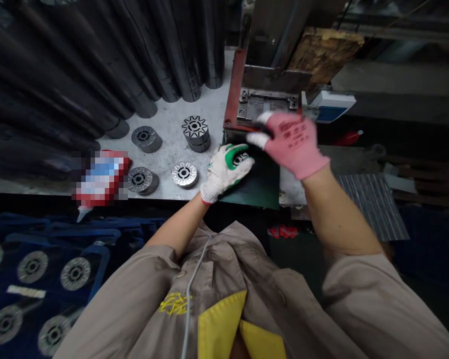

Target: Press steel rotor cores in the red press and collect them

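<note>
My left hand (pixel 228 169), in a white glove with green coating, is wrapped around a slotted metal core (pixel 241 159) on a dark green mat (pixel 262 192). The glove hides most of that core. My right hand (pixel 290 142), in a pink glove with white fingertips, is raised in front of the press fixture (pixel 268 105). Its thumb and fingers close around something dark, too blurred to name. Left of my left hand stand a bright slotted core (pixel 184 174) and a taller core stack (pixel 195 132). Two duller cores (pixel 145 138) stand farther left.
Long dark stacks of metal cores (pixel 172 50) lie along the back left. A red bottle (pixel 103 177) with a nozzle rests at the bench's front edge. Blue crates (pixel 105 249) with more cores sit below left. A white box (pixel 335 105) is beside the press.
</note>
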Tool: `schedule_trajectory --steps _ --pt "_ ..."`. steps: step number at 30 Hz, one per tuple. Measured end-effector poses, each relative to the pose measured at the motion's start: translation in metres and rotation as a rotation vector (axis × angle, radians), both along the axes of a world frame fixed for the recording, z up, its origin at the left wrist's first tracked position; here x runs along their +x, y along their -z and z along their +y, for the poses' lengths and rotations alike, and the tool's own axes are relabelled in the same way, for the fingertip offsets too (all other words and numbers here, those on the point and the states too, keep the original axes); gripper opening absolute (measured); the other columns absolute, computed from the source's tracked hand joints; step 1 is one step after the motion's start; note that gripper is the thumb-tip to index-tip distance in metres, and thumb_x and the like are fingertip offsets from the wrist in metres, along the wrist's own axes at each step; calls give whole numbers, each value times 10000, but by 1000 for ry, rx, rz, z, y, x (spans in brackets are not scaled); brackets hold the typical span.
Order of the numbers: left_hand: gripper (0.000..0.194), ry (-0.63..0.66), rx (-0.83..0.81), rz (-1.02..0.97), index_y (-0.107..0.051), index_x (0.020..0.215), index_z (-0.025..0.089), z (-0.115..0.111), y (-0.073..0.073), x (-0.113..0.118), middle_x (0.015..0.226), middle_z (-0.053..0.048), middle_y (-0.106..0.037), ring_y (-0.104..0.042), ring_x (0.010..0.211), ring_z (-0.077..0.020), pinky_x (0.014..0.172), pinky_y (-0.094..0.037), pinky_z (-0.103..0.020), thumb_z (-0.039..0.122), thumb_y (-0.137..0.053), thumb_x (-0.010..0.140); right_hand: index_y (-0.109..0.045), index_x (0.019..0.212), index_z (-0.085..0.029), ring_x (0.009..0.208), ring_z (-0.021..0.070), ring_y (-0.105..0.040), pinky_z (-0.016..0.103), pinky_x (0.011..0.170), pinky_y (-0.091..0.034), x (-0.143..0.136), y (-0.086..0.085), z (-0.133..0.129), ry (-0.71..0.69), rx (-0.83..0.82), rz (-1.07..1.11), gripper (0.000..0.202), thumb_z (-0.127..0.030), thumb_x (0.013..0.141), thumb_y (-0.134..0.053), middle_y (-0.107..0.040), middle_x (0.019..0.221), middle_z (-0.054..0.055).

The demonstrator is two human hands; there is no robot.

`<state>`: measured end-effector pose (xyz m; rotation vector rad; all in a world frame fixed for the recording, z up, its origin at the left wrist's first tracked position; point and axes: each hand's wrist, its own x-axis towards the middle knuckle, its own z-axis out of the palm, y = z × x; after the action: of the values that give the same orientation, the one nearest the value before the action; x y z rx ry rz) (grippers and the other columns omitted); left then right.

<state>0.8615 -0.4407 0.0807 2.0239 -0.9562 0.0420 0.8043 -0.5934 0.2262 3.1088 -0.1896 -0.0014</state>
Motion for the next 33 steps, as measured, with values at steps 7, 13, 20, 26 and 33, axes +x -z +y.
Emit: schedule_trajectory --steps 7,13,20,26,33 --pt "539 -115 70 3 -700 1349 198 -6 -2 -9 1325 -131 -675 -604 1305 -317 1175 -461 -476 498 -713 902 -766 1172 -79 1227 431 -594 515 954 -502 19 -14 -10 149 -166 -45 491 -480 1073 -502 -636 1325 241" --pt "889 -84 116 -44 -612 1472 209 2 4 -6 1424 -167 -601 -556 1360 -369 1202 -416 -533 780 -734 802 -711 1323 -186 1199 298 -646 404 1012 -491 -14 20 -6 44 73 -31 442 -376 1115 -369 -711 1304 144" --pt "806 110 134 -53 -548 1528 249 11 2 4 1503 -110 -618 -517 1456 -346 1277 -375 -497 645 -749 856 -730 1250 -150 1148 282 -661 363 972 -462 -12 41 6 -239 8 297 323 -245 1049 -495 -746 1247 142" --pt "822 19 70 8 -613 1472 217 13 2 3 1478 -155 -583 -576 1382 -341 1181 -491 -463 699 -762 823 -674 1395 -144 1229 385 -618 492 972 -505 4 -17 -1 96 -43 -23 491 -464 1096 -452 -658 1373 205" --pt "754 188 69 -40 -575 1510 220 21 -10 5 1514 -118 -623 -497 1497 -341 1302 -356 -509 715 -607 942 -731 1256 -135 1279 414 -563 555 1036 -463 14 -12 -12 169 -39 -60 507 -517 1088 -442 -629 1363 213"
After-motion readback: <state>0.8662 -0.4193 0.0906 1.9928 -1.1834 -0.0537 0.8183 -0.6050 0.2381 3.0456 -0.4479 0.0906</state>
